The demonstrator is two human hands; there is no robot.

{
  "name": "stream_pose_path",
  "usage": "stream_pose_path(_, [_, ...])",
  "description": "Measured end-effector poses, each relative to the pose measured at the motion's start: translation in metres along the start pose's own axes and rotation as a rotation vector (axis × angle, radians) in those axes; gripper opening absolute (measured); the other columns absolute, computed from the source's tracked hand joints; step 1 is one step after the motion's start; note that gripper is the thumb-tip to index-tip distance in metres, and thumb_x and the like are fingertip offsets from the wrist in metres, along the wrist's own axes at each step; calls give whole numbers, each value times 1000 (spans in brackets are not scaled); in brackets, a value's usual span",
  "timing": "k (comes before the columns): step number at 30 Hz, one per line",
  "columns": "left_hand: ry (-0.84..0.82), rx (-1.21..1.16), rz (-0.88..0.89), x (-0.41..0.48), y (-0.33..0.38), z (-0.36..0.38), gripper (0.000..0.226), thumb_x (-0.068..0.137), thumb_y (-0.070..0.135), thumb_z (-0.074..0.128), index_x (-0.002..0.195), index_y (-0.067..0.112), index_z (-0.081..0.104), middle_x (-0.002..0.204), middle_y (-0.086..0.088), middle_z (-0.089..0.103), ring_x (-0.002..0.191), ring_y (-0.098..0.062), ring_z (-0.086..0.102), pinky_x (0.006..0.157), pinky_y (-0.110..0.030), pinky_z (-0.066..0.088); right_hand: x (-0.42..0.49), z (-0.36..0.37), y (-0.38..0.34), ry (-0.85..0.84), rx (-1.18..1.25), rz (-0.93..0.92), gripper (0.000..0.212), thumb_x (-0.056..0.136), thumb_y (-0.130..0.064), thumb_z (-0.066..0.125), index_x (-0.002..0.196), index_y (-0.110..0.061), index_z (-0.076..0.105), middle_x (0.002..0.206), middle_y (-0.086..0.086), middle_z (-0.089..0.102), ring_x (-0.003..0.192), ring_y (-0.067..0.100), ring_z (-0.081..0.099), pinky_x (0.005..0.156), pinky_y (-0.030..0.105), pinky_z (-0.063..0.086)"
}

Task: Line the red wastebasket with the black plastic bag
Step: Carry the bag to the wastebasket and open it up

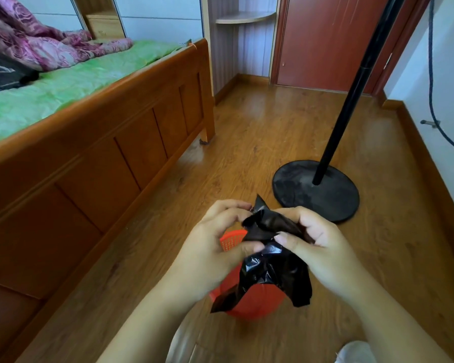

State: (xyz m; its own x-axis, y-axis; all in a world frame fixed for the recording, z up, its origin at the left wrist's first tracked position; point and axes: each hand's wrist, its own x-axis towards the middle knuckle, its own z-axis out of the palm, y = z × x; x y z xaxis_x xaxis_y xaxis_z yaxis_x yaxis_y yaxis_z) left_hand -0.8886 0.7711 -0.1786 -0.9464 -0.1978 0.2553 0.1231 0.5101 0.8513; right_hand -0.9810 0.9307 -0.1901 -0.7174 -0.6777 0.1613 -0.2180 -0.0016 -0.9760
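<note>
Black plastic bag (pixel 273 268), crumpled and not yet opened out, is pinched at its top between both hands. The left hand (pixel 215 247) grips one edge with thumb and fingertips closed on the film; the right hand (pixel 317 247) does the same on the other side. The bag's loose ends hang down over the red wastebasket (pixel 249 299), which stands on the wooden floor (pixel 273 132) directly below the hands. A black round stand base (pixel 316 191) sits just beyond, and a wooden bed frame (pixel 89 158) runs along the left.
</note>
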Motion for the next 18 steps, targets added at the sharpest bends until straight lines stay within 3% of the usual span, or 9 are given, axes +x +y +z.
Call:
stream_pose_path(3, [128,-7,-44,1,-1,-2,6,68,33,63,71,28,62,105,12,58,105,2,52,94,-20,39,0,-3,0,21,50,10,29,82,-4,59,88,-31,67,86,-12,71,84,4,65,71,16,51])
stream_pose_path(5, [172,-91,-68,2,0,-6,6,68,31,63,66,25,61,103,11,61,106,-6,55,94,-40,43,1,-4,2,34,78,36,21,83,-4,58,83,-24,65,79,-8,70,77,4,65,65,15,50])
stream_pose_path(7, [178,-165,-72,2,1,-10,6,69,28,62,66,24,60,104,12,63,108,-11,56,93,-50,43,2,-6,5,42,100,63,16,84,-4,57,81,-19,62,78,-4,69,74,6,65,63,16,51])
stream_pose_path(9, [178,-193,-56,2,1,-10,8,73,27,62,67,23,60,106,10,65,109,-12,57,93,-49,44,2,-6,5,3,94,76,10,84,-9,59,79,-18,59,73,-5,67,71,6,64,61,15,49])
stream_pose_path(11, [188,-265,-24,2,0,-10,12,81,22,61,69,22,60,108,6,67,107,-12,59,89,-35,48,2,-6,5,-31,86,96,4,80,-18,57,81,-20,60,73,-7,68,72,5,65,62,15,50])
stream_pose_path(13, [230,-384,-9,3,0,-12,16,82,13,54,70,22,59,109,3,69,105,-14,62,82,-24,49,2,-8,8,-24,65,138,8,84,-19,55,89,-22,62,88,-1,72,85,10,67,75,26,53])
stream_pose_path(15, [317,-466,-39,4,-2,-18,20,83,8,46,70,21,56,100,-1,72,101,-19,64,82,-30,51,3,-12,10,24,49,195,12,89,-14,54,94,-21,62,98,3,71,94,17,66,82,36,52])
stream_pose_path(18, [515,-433,-158,7,-8,-23,28,88,2,43,67,19,53,78,-8,67,83,-23,64,81,-47,54,4,-15,12,99,15,226,15,89,-12,54,93,-23,63,94,-1,73,90,13,67,79,32,52])
